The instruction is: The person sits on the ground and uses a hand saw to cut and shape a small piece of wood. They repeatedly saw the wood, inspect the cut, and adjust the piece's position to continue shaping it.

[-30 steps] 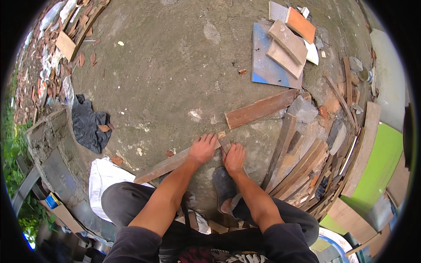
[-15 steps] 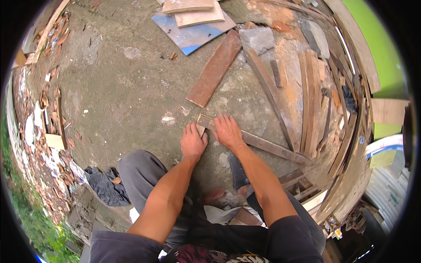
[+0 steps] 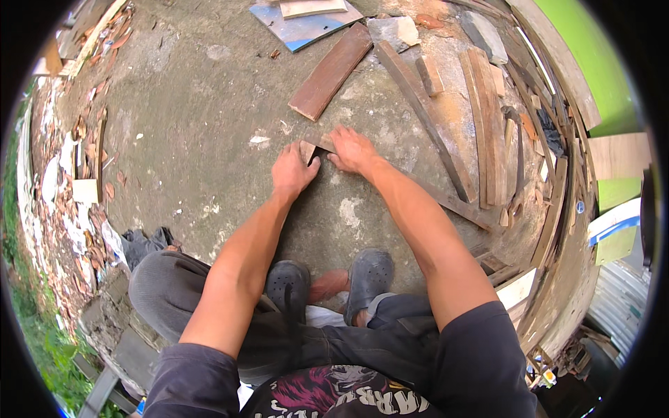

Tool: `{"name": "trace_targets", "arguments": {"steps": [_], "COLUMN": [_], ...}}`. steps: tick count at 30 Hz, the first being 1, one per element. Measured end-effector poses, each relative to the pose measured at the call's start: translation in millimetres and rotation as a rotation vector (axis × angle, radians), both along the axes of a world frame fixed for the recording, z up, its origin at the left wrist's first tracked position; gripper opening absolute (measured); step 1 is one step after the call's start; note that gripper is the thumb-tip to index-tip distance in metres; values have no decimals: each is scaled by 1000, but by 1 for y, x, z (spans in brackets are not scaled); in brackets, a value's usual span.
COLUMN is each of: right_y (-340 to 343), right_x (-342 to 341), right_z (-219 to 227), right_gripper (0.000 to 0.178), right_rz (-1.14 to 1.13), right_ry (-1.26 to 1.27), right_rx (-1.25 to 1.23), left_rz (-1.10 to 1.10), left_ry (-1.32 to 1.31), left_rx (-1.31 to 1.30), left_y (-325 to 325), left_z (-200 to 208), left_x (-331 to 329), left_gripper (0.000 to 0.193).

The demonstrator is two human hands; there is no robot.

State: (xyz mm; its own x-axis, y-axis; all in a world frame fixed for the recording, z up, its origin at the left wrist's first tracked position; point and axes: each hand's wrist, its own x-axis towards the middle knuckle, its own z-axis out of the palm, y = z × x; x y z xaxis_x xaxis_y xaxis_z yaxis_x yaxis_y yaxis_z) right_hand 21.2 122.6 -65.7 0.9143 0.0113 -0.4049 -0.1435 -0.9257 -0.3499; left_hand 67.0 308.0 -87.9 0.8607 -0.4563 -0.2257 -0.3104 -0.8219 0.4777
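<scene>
On the ground: a rough concrete floor (image 3: 209, 139), and the person squats over it with both arms stretched forward.
Left hand (image 3: 293, 171): lies palm down, fingers together, its fingertips touching a small wood piece (image 3: 307, 149) that lies at the near end of the strip; I cannot tell whether the fingers grip it or only press on it.
Right hand (image 3: 354, 150): lies flat, fingers spread a little, pressing on the end of a long thin wooden strip (image 3: 446, 198); nothing is closed inside it.
Wooden strip: flat on the concrete, it runs from under the right hand off to the person's right, passing beside the right forearm toward the stack of boards.
Both hands: close together, thumbs nearly meeting, just in front of the knees.
Brown plank (image 3: 332, 70): short and broad, lies just beyond the hands, apart from them, slanting up toward the blue sheet.
Blue sheet (image 3: 303, 29): a flat panel at the far edge, with a pale board on top of it.
Board stack (image 3: 481, 104): long weathered slats and offcuts heaped to the right, bending along the rim of the view.
Feet: dark perforated clogs (image 3: 369, 275) planted below the hands.
Left side: leaf litter and scraps (image 3: 63, 181) along the edge of the concrete, and a dark cloth (image 3: 143, 240) by the left knee.
</scene>
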Motion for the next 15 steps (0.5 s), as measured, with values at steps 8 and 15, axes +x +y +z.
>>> {"name": "trace_targets", "arguments": {"steps": [8, 15], "right_y": [-3, -4], "right_x": [-25, -41], "right_z": [5, -5], "right_gripper": [62, 53], "right_rz": [-217, -256], "right_ry": [70, -45], "right_rx": [-73, -66], "left_rz": [-74, -75], "left_ry": [80, 121], "left_rx": [58, -67], "left_y": [17, 11], "left_z": [13, 3], "left_x": [-9, -8], "left_gripper": [78, 68]}}
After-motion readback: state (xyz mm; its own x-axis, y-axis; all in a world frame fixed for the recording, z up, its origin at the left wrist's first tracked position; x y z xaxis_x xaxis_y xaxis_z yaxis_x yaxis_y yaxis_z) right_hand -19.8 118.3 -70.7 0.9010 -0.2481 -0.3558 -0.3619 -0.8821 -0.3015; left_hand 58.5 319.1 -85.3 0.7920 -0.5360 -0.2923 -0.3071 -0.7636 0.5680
